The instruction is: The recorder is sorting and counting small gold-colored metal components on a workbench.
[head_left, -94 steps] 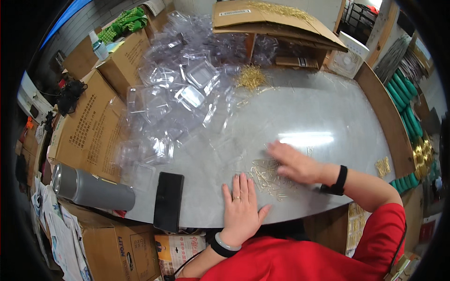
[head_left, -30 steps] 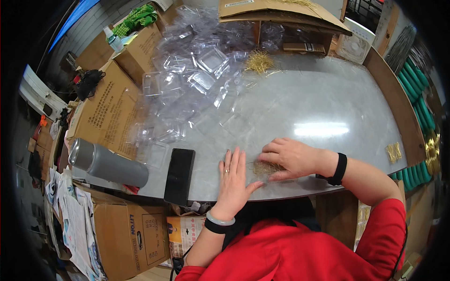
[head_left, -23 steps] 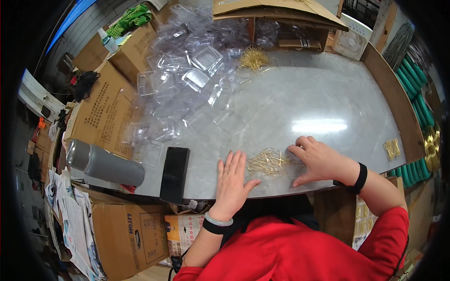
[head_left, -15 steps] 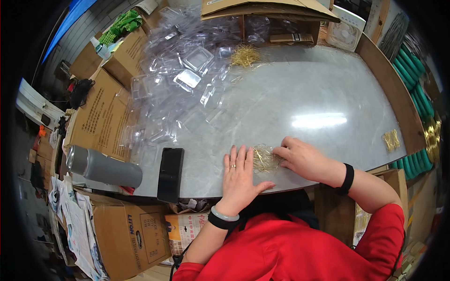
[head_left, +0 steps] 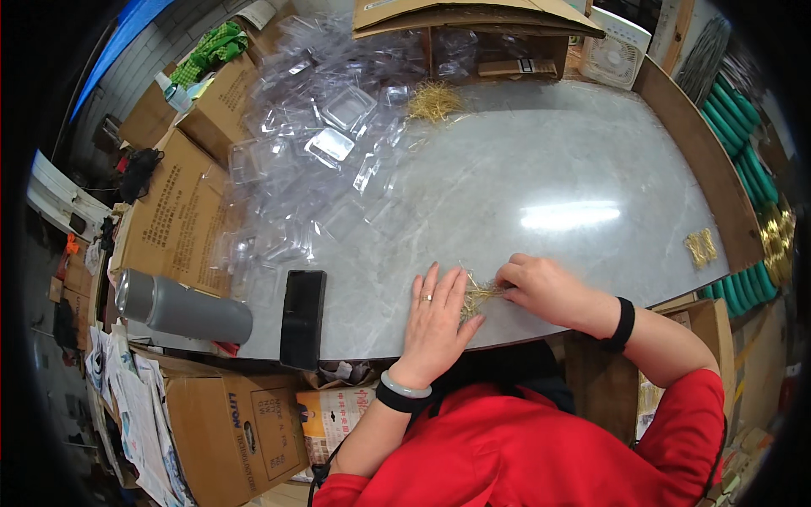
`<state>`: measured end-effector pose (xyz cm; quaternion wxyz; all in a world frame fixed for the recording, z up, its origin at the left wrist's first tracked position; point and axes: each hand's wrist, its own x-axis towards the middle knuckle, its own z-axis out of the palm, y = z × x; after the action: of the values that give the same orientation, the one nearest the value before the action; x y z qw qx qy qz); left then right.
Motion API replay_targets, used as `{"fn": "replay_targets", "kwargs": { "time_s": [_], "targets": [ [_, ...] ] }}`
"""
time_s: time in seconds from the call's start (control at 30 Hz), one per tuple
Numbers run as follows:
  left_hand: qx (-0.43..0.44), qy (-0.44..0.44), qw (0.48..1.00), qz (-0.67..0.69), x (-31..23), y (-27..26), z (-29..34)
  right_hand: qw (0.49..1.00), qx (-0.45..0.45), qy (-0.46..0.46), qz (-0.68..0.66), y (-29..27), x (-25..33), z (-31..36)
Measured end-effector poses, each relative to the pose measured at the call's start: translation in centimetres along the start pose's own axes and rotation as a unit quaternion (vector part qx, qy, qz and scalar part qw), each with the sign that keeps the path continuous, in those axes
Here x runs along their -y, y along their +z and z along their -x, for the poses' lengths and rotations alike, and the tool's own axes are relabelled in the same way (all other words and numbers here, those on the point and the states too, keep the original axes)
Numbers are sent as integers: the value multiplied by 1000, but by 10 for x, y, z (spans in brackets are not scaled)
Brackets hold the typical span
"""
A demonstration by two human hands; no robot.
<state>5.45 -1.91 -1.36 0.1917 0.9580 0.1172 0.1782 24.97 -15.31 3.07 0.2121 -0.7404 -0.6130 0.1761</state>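
A small heap of thin gold wire pieces (head_left: 477,296) lies near the table's front edge, between my two hands. My left hand (head_left: 435,319) rests flat with fingers stretched out, covering the heap's left side. From the right, my right hand (head_left: 541,287) has its fingers bent and closed at the heap's other end, gripping the wire ends; the fingertips are partly hidden. Farther off, a larger tangled pile of gold wire pieces (head_left: 434,102) sits at the back, and a neat bundle of gold wire pieces (head_left: 700,248) lies at the right edge.
Clear plastic trays (head_left: 312,160) are heaped on the left of the grey table (head_left: 541,169). A black phone (head_left: 302,319) and a grey bottle (head_left: 186,308) lie front left. A white fan (head_left: 614,51) stands at the back, beside a cardboard box (head_left: 473,19). A wooden board (head_left: 697,160) edges the right side.
My left hand has shifted slightly right and now covers more of the wire heap, which shows narrower between my hands. My right hand stays at its right end.
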Motion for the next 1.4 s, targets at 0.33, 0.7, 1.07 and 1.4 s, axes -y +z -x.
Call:
{"fn": "replay_targets", "kwargs": {
  "time_s": [0.33, 0.7, 1.07, 1.4],
  "targets": [
    [-39, -29, 983, 175, 10, -19, 9, 987, -23, -50, 148, 2, 14, -10],
    [-21, -145, 989, 32, 3, -39, 27, 986, -3, -29, 162, 23, 43, -29],
    [-30, -34, 988, 149, 10, -32, 30, 989, -31, -94, 108, 36, 28, -24],
    [-65, -29, 997, 16, -3, -18, 11, 988, 37, -150, -1, 24, 13, -29]
  ]
}}
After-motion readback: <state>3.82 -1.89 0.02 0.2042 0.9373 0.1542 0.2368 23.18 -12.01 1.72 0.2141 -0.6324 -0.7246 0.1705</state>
